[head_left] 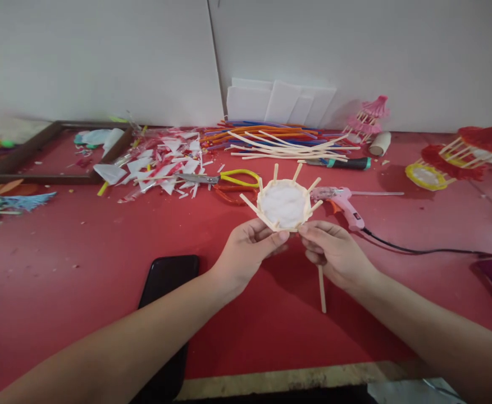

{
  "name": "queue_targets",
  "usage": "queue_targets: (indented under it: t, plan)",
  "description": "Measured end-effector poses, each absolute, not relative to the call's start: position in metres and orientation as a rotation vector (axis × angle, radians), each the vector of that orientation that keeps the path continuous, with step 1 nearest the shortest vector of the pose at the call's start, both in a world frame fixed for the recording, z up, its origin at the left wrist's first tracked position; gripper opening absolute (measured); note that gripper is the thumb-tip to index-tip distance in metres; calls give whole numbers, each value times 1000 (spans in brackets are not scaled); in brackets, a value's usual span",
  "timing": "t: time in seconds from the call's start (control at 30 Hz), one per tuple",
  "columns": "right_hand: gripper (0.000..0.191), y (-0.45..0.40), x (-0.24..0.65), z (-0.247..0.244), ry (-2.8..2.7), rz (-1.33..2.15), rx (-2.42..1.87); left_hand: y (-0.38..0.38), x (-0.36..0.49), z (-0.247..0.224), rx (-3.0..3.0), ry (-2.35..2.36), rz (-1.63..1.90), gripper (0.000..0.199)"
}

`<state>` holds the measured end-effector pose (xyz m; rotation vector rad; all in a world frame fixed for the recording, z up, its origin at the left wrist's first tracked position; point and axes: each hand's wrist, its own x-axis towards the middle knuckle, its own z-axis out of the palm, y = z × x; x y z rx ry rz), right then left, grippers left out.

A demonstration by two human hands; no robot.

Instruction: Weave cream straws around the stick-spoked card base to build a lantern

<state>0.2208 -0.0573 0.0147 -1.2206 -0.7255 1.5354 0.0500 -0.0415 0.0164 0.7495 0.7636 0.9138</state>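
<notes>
1. A round white piece (286, 205) with cream sticks poking out around its rim is near the middle of the frame. Soft white stuff fills its inside.
2. The left hand (250, 249) and the right hand (334, 249) pinch its bottom edge, 1 on each side. A loose-looking stick (322, 289) hangs below the right hand; I cannot tell if it is joined on.
3. At the upper left, a brown frame (39, 178) has a pale blue and white bit (92, 138), a white roll (112, 141) and small crumbs inside.
4. At the upper right, a yellow ring (425, 176) has a white middle. A short tube (379, 144) lies near a pink tower (366, 119).
5. Scissors (240, 178) sit just behind the round piece, beside messy scraps (174, 160). A pink glue gun (347, 207) lies to its right.
6. Cream sticks (288, 148) lie in a pile at the top middle, in front of white cards (282, 102).
7. The left arm covers part of a black phone (168, 280), lower left of the middle.
8. The table (103, 241) is red, with a pale wall (103, 62) behind.
</notes>
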Motion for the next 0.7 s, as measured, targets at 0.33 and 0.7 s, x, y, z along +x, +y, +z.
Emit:
queue_targets:
  t: [0.33, 0.7]
  plan:
    - [30, -55, 220, 19, -692, 1569, -1228, -42, 53, 17, 717, 776, 937, 22]
    - [9, -62, 231, 18, -1624, 582, -1351, -42, 54, 16, 697, 785, 1015, 18]
